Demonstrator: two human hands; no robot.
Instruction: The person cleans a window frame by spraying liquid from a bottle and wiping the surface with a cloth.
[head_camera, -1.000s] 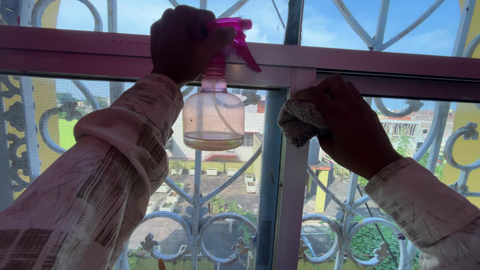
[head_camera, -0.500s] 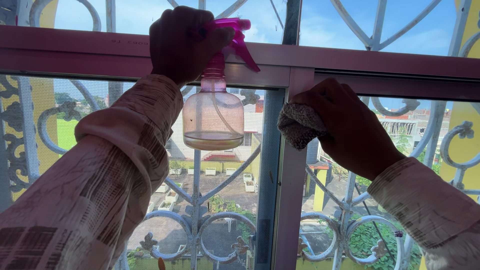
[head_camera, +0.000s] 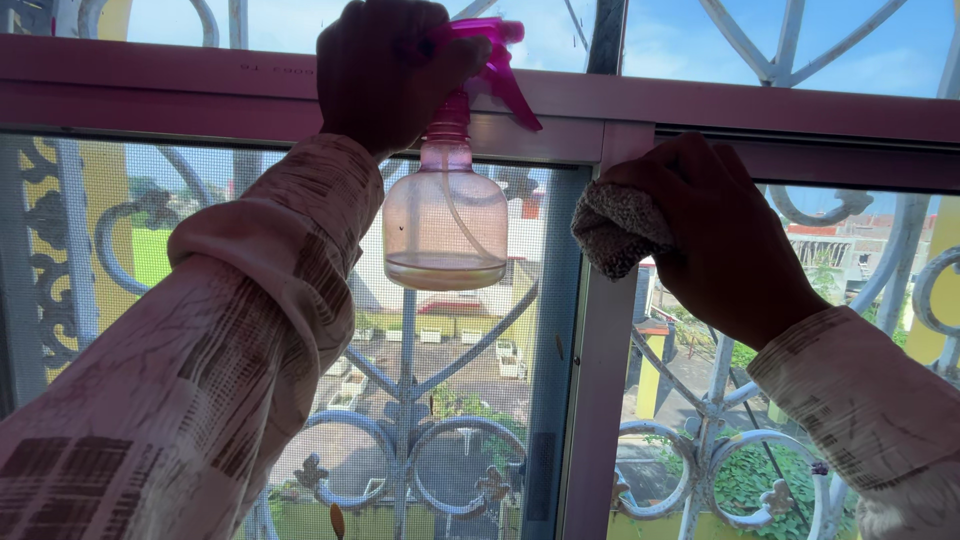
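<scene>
My left hand (head_camera: 385, 75) is wrapped tight around the neck of a clear, pink-tinted plastic spray bottle with a bright pink trigger head (head_camera: 447, 205), held high against the top rail of the dark pink metal window frame (head_camera: 200, 90). The bottle hangs upright below my fist, a shallow layer of liquid sitting at its bottom, and its trigger points toward the right. It is in front of the upper right corner of the grey mesh insect screen (head_camera: 480, 400) that fills the left pane.

My right hand (head_camera: 715, 235) is closed over a bunched brownish, nubbly cloth (head_camera: 618, 228) — the wad sticks out past my fingers to the left. I press it against the upright post of the frame, just below where that post meets the top rail. Bottle and cloth sit near each other, not touching, with the screen's edge between them.

Both arms wear pale patterned long sleeves (head_camera: 250, 330). Beyond the glass stands a white scrolled iron grille (head_camera: 700, 450) — behind it, rooftops, greenery and blue sky.
</scene>
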